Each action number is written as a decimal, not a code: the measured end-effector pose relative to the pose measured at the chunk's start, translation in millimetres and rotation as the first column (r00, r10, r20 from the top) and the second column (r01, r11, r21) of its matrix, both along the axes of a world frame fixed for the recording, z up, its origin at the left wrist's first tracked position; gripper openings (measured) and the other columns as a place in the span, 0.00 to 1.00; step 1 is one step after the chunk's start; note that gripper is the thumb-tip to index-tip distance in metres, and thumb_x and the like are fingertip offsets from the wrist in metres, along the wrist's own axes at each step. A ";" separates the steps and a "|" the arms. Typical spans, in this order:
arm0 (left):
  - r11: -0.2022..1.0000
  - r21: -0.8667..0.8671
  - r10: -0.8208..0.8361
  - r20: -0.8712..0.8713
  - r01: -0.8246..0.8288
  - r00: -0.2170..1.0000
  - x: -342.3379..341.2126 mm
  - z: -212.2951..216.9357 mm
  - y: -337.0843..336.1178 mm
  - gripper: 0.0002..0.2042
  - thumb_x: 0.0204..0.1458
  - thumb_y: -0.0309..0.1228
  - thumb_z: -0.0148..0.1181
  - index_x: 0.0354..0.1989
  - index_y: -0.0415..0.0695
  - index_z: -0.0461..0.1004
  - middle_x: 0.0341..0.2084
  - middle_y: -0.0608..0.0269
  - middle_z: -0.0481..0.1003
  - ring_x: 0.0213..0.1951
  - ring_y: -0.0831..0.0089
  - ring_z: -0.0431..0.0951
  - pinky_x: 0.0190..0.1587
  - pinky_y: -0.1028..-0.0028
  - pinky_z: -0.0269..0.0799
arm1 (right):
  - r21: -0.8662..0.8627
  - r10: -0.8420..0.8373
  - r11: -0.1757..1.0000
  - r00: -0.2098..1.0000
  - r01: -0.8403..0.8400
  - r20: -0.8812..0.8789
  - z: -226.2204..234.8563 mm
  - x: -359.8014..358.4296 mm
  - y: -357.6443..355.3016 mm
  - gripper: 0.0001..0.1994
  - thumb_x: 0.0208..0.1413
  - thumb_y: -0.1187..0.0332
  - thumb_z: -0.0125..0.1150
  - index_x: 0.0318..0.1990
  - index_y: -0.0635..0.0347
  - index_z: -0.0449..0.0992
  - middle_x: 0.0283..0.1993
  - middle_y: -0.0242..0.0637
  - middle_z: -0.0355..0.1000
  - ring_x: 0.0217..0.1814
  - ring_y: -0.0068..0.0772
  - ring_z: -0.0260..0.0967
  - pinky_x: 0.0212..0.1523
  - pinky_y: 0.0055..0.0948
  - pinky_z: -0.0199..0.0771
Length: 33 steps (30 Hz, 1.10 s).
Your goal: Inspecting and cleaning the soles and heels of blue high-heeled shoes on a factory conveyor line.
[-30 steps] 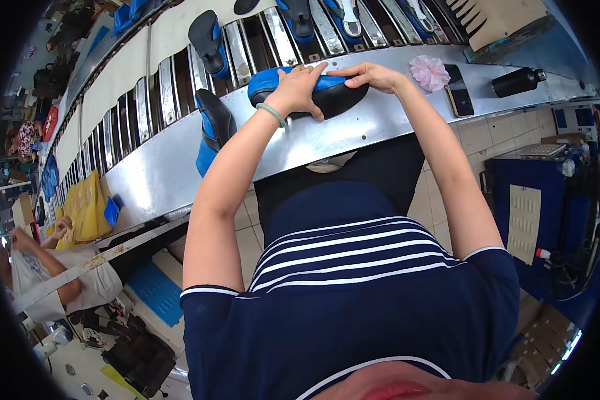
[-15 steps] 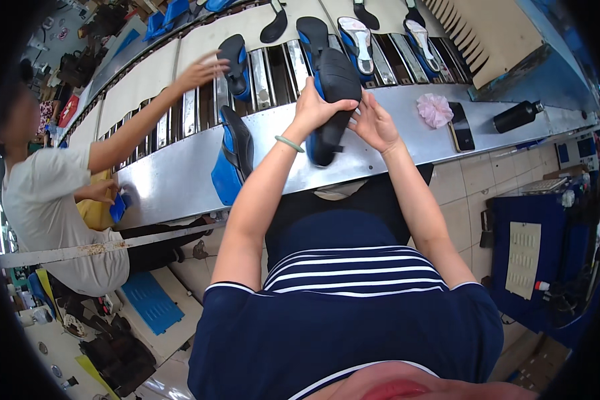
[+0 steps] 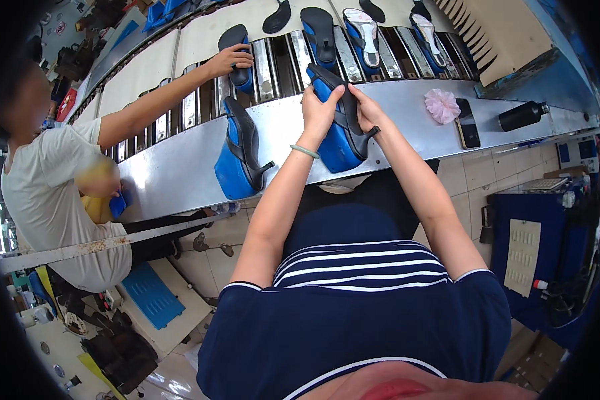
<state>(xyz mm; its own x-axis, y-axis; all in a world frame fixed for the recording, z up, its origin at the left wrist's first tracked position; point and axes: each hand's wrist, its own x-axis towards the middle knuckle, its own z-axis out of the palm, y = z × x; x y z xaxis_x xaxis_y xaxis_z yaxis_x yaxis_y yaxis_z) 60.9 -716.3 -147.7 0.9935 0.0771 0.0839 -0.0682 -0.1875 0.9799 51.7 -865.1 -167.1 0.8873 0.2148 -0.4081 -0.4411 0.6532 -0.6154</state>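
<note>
Between both my hands is a black high-heeled shoe (image 3: pixel 348 117) on a blue last (image 3: pixel 340 147), tilted on its side above the metal ledge, its slim heel toward me and to the right. My left hand (image 3: pixel 321 110) grips its left side with the thumb across the front part. From the right, my right hand (image 3: pixel 367 110) closes on it, thumb near the other thumb. A second black heeled shoe (image 3: pixel 245 130) on a blue last lies on the ledge to the left, apart from my hands.
A roller conveyor (image 3: pixel 267 73) carries several soles and shoes, some sole-up. At left a co-worker's hand (image 3: pixel 233 60) reaches onto one shoe there. A pink scrunchie (image 3: pixel 441 107), a phone (image 3: pixel 468 127) and a black bottle (image 3: pixel 521 116) lie on the metal ledge (image 3: pixel 173 190) at right.
Both hands have turned the shoe so its sole no longer faces up, and its blue last and heel now show. The co-worker's hand has come down onto a shoe on the conveyor.
</note>
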 end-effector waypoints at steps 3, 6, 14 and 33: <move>0.998 0.032 0.053 0.000 -0.052 0.999 -5.4 12.3 -1.1 0.30 0.41 0.46 0.74 0.39 0.30 0.70 0.30 0.52 0.76 0.30 0.71 0.77 0.34 0.73 0.74 | 0.054 0.029 0.998 0.999 -0.028 -0.018 3.5 -2.1 2.4 0.19 0.65 0.54 0.51 0.54 0.59 0.71 0.50 0.41 0.75 0.49 0.34 0.75 0.51 0.35 0.77; 0.994 -0.009 0.112 -0.064 -0.113 0.992 -7.2 21.6 -2.0 0.28 0.38 0.46 0.74 0.34 0.32 0.72 0.28 0.50 0.77 0.30 0.59 0.79 0.39 0.67 0.74 | 0.060 0.011 0.998 1.000 -0.012 0.003 7.2 -4.6 4.0 0.19 0.65 0.54 0.51 0.54 0.58 0.72 0.50 0.40 0.75 0.49 0.33 0.75 0.51 0.35 0.77; 0.993 -0.090 0.063 -0.176 -0.080 0.982 11.5 3.5 10.8 0.22 0.46 0.44 0.71 0.34 0.35 0.75 0.27 0.61 0.77 0.26 0.76 0.74 0.30 0.76 0.69 | 0.001 -0.008 1.000 0.999 0.008 0.052 5.4 -4.4 12.9 0.22 0.64 0.54 0.53 0.54 0.64 0.71 0.49 0.42 0.75 0.46 0.34 0.75 0.49 0.35 0.76; 0.590 -0.798 -0.397 -0.157 0.121 0.904 24.0 13.3 62.4 0.21 0.61 0.40 0.53 0.51 0.32 0.71 0.47 0.51 0.76 0.49 0.63 0.78 0.54 0.65 0.72 | 0.027 0.075 0.996 0.984 -0.081 0.163 53.1 -13.7 20.6 0.28 0.66 0.47 0.43 0.65 0.57 0.61 0.64 0.39 0.60 0.58 0.34 0.61 0.58 0.39 0.63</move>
